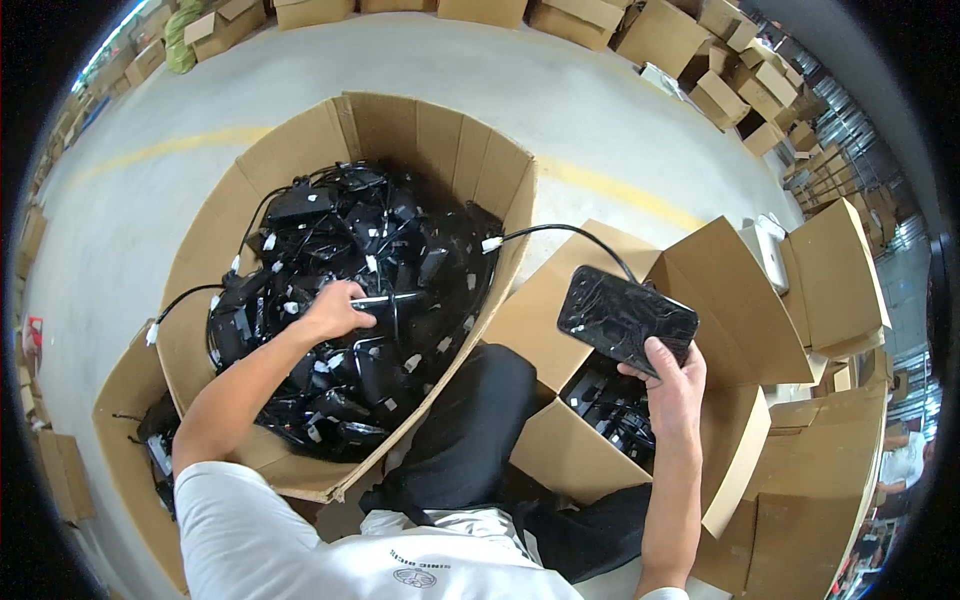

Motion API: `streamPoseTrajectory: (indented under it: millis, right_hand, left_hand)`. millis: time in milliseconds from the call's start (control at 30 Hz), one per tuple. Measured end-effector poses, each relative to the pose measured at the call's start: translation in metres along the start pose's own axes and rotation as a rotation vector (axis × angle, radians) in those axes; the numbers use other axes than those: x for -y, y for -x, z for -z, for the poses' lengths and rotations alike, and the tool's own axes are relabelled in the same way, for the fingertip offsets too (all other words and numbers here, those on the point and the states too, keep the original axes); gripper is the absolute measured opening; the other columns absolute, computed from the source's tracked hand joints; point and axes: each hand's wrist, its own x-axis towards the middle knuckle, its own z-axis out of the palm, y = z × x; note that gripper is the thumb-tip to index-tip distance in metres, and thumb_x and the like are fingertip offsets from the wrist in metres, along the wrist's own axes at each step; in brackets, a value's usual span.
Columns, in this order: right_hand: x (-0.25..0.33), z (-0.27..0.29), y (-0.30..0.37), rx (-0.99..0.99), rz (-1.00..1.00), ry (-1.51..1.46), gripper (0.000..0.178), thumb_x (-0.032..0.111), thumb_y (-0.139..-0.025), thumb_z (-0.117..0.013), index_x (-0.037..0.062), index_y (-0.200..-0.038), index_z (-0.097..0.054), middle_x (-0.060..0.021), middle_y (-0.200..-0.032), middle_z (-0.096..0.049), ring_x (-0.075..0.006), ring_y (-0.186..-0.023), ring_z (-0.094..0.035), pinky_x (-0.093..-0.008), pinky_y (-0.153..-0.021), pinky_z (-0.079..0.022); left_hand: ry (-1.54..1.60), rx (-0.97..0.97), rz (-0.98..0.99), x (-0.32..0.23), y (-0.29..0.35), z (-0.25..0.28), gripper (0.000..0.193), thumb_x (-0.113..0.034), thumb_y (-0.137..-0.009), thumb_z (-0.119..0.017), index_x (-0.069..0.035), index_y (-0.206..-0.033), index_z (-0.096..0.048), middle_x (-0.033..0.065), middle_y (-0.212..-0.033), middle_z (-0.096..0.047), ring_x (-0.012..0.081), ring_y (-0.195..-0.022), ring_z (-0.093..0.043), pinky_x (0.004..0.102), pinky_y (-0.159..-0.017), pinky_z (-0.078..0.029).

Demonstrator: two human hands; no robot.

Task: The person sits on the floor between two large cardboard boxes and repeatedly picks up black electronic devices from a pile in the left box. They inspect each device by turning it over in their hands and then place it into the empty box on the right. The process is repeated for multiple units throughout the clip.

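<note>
My right hand (676,382) grips a flat black rectangular unit (625,318) by its lower right corner, thumb on top. Its surface is glossy and wrinkled, like plastic film. From its upper side a black cable (570,228) arcs left to a white connector (491,245). The unit is held above a smaller open carton (570,450) with black parts inside. My left hand (341,311) reaches into a large carton (490,165). Its fingers are closed at a black part with a shiny edge (372,301), amid a heap of similar black cabled units (330,205).
Another open carton (125,410) stands at the left, partly beneath the large one. Open cartons (820,470) crowd the right side. More boxes (665,40) line the far floor. A person (900,460) shows at the right rim. My knees are between the cartons.
</note>
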Motion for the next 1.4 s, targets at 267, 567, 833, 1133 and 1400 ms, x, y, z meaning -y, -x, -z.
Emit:
streamPoseTrajectory:
  millis: [267,567,833,1133,1400]
  right_hand:
    - [0.048,-0.029,-0.013,-0.139,0.381,0.281,0.031,0.012,-0.093,-0.073,-0.0038,-0.119,-0.065,-0.006,-0.099,-0.07,-0.0108,-0.084,-0.065,-0.0265,-0.072,-0.055]
    - [0.023,-0.122,0.008,-0.079,1.309,0.997,0.045,0.012,-0.083,-0.067,-0.0042,-0.124,-0.063,-0.0198,-0.121,-0.068,-0.0329,-0.11,-0.068,-0.0368,-0.075,-0.057]
    - [-0.003,-0.077,0.055,0.098,1.098,0.581,0.048,0.03,-0.082,-0.08,-0.0029,-0.115,-0.066,-0.0252,-0.115,-0.068,-0.0361,-0.114,-0.067,-0.0405,-0.089,-0.055]
    - [-0.035,-0.009,0.029,-0.133,0.024,-0.218,0.033,0.033,-0.103,-0.058,0.0018,-0.101,-0.066,-0.0004,-0.088,-0.062,-0.0082,-0.083,-0.054,-0.0253,-0.077,-0.045]
    - [-0.029,0.024,0.045,-0.01,0.135,-0.296,0.047,0.035,-0.099,-0.068,-0.0025,-0.126,-0.057,-0.0059,-0.111,-0.065,-0.0105,-0.1,-0.06,-0.0281,-0.092,-0.05]
  left_hand:
    - [0.648,-0.63,0.004,-0.1,0.035,0.111,0.025,-0.006,-0.087,-0.075,0.003,-0.109,-0.068,0.0078,-0.097,-0.071,0.0159,-0.085,-0.067,0.0312,-0.079,-0.054]
    - [1.676,-0.048,-0.092,-0.218,0.102,0.035,0.038,-0.032,-0.108,-0.053,-0.003,-0.13,-0.058,0.0093,-0.127,-0.066,0.0206,-0.113,-0.064,0.0378,-0.097,-0.054]
    - [1.436,0.139,-0.155,-0.253,0.111,0.013,0.038,-0.021,-0.095,-0.073,-0.002,-0.125,-0.061,0.0082,-0.115,-0.068,0.017,-0.102,-0.068,0.0316,-0.094,-0.056]
    - [0.875,-0.067,-0.535,-0.311,0.12,-0.029,0.067,-0.03,-0.084,-0.087,0.002,-0.13,-0.051,0.0067,-0.114,-0.065,0.0157,-0.108,-0.062,0.0323,-0.098,-0.05]
    - [0.822,-0.074,-0.551,-0.333,0.101,-0.037,0.069,-0.029,-0.083,-0.087,0.005,-0.132,-0.051,0.0091,-0.119,-0.063,0.0159,-0.106,-0.062,0.0323,-0.099,-0.049]
